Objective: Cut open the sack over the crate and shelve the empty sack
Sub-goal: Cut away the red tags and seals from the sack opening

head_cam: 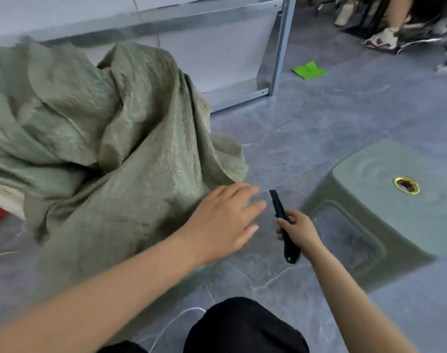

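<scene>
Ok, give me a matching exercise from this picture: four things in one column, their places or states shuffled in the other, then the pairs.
1. sack
2. black cutter
3. green stool
4. bright green scrap

A. lying on the floor beside the shelf post
B. gripped in the right hand
C. standing on the floor at the far right
D. heaped and crumpled, the open left hand at its edge

Pairs: 1-D, 2-B, 3-C, 4-A.
</scene>
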